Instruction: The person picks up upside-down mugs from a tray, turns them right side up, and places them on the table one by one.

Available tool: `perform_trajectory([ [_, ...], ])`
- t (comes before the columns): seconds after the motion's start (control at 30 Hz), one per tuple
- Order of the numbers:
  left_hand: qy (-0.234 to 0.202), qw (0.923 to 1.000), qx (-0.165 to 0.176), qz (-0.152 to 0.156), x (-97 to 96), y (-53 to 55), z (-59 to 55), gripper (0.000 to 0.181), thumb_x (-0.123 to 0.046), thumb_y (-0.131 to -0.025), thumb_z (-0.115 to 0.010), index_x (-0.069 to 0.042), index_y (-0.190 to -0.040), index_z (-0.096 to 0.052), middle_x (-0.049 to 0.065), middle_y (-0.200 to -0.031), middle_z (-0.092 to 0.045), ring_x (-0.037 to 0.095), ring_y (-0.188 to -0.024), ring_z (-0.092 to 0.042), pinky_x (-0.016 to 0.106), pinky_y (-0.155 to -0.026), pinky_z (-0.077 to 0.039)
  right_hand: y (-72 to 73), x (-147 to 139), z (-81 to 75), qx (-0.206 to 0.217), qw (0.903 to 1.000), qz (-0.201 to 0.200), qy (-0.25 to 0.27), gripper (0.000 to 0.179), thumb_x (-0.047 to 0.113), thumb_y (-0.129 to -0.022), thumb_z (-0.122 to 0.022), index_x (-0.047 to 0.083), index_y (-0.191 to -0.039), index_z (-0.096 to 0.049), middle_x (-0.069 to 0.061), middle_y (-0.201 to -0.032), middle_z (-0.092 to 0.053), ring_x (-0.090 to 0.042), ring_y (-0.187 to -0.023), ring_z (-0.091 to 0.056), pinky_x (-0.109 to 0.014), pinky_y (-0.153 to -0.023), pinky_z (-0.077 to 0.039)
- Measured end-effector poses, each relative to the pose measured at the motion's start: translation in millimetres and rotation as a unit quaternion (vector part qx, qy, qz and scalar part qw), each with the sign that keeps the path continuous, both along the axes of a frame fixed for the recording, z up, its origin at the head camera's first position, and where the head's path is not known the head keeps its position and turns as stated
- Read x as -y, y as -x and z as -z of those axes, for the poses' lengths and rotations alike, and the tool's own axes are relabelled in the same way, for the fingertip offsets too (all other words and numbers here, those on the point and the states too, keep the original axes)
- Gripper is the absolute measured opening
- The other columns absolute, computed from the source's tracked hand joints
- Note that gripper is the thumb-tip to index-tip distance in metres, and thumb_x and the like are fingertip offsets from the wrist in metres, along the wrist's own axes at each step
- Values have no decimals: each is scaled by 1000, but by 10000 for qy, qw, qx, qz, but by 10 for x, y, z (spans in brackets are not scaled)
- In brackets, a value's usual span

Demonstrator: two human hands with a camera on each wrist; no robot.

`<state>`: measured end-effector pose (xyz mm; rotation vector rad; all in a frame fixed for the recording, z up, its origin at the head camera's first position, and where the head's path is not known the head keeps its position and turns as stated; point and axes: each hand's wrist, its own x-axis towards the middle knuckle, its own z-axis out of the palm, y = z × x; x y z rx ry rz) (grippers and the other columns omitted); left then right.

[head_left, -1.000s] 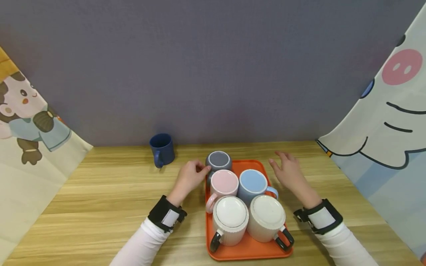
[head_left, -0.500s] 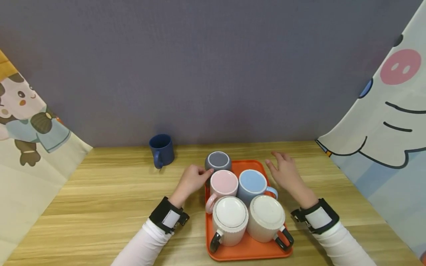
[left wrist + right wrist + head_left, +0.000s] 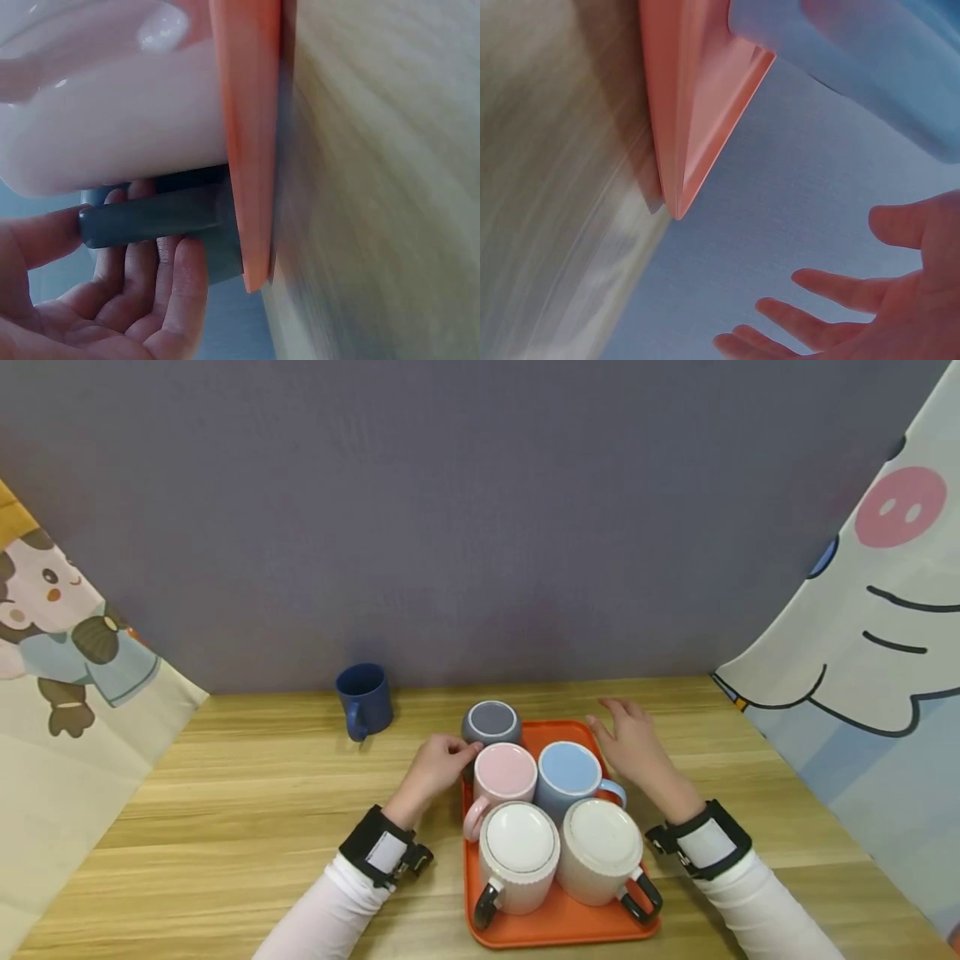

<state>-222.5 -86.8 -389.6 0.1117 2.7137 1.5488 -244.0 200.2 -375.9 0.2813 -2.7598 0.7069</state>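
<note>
On an orange tray (image 3: pixel 558 931) several mugs stand upside down. At its far left corner is a grey mug (image 3: pixel 492 720), whose dark handle (image 3: pixel 157 217) my left hand (image 3: pixel 438 764) grips between thumb and curled fingers. A pink mug (image 3: pixel 506 770) sits just in front of it, beside a light blue mug (image 3: pixel 570 770). My right hand (image 3: pixel 630 739) hovers by the tray's far right edge with fingers spread, touching nothing; in the right wrist view its fingers (image 3: pixel 840 289) are apart from the light blue mug.
Two white ribbed mugs, a left one (image 3: pixel 520 839) and a right one (image 3: pixel 602 843), both with black handles, fill the near part of the tray. A dark blue mug (image 3: pixel 365 700) stands upright on the wooden table (image 3: pixel 225 827) near the grey back panel (image 3: pixel 480 527).
My left hand has shifted slightly right, further onto the grey mug's handle. The right hand has drifted a little left, closer to the tray. The mugs have stayed in place.
</note>
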Motion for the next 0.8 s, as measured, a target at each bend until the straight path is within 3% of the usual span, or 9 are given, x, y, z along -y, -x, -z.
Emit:
perform_trajectory([
  [0.27,15,10000,-59,-52,8,-1,-5,17,-16,-83,-67,-1,-77,-67,1,-66,-55,14,-60,-47,23,-53,-37,5,-7,-9,-91,9999,-40,61,49,23,-96,-53,-11,-130,-47,-37,-129,-45,-55,-121,-39,-64,-102,-28],
  [0.4,435,9979,-490,-1,20,7,-6,13,-13,-81,-69,-1,-76,-68,3,-64,-57,14,-58,-48,24,-52,-38,8,-17,-18,-77,9999,-22,94,49,23,-96,-53,-11,-130,-47,-38,-129,-45,-56,-120,-39,-64,-102,-28],
  [0.53,1015,9892,-1052,-49,22,6,-14,12,-14,-80,-70,-5,-72,-71,2,-61,-59,14,-58,-49,25,-54,-39,21,-13,-25,-105,9999,-21,102,48,23,-96,-53,-11,-130,-47,-37,-129,-46,-53,-122,-38,-63,-103,-27],
  [0.63,1183,9857,-1198,-121,27,-6,-4,13,-15,-80,-70,-7,-70,-72,1,-60,-60,14,-57,-48,25,-54,-38,23,-9,-29,-58,9999,-3,110,48,23,-97,-52,-11,-130,-46,-37,-129,-46,-53,-123,-38,-64,-104,-26],
  [0.8,1076,9870,-1144,-348,42,-26,18,13,-15,-78,-73,-8,-68,-73,0,-58,-60,13,-55,-48,25,-53,-39,29,7,-47,40,9999,1,144,50,25,-97,-51,-10,-131,-46,-37,-131,-44,-56,-123,-36,-65,-103,-27],
])
